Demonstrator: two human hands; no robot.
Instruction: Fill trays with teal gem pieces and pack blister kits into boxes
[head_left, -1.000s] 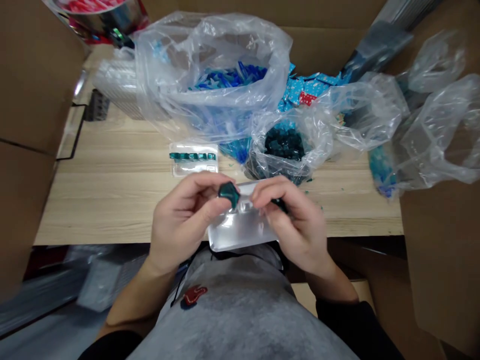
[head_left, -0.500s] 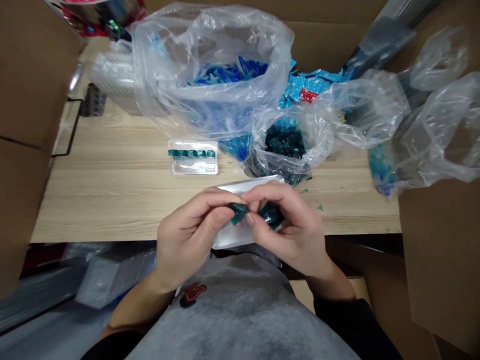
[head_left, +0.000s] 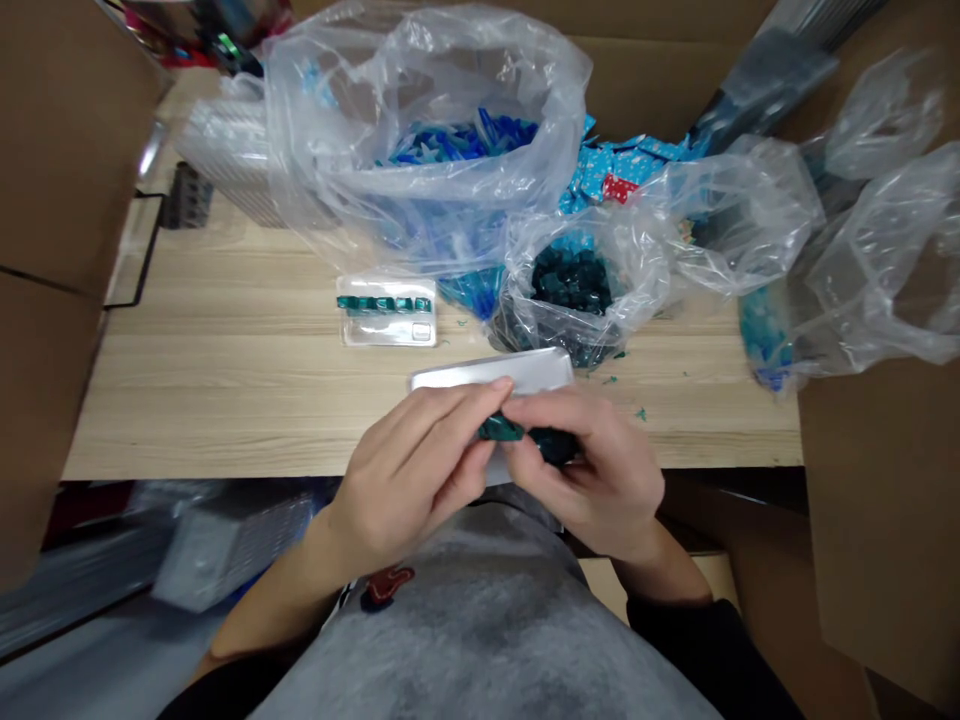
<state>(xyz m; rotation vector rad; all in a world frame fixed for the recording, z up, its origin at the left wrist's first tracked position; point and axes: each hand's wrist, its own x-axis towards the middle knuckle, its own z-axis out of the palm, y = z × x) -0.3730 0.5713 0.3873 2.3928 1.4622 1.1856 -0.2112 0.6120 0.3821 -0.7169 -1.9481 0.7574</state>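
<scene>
My left hand (head_left: pixel 416 465) and my right hand (head_left: pixel 592 465) meet over the near edge of the wooden table (head_left: pixel 225 400). Both are closed, pinching small dark teal pieces (head_left: pixel 501 430) between their fingertips. Under the fingers lies a clear plastic tray (head_left: pixel 495 372), partly hidden by the hands. More dark teal pieces show inside my right hand (head_left: pixel 559 445). Just beyond, a small clear bag (head_left: pixel 577 290) holds a heap of the same dark teal pieces.
A second clear tray (head_left: pixel 386 315) with a row of teal pieces lies further left on the table. A large bag of blue pieces (head_left: pixel 442 150) stands behind it. Empty clear bags (head_left: pixel 862 250) and cardboard walls (head_left: pixel 52 200) crowd the sides.
Both hands have drawn closer together and lowered toward the tray. The teal piece in my left hand has moved from held up in view to pressed down between the fingertips.
</scene>
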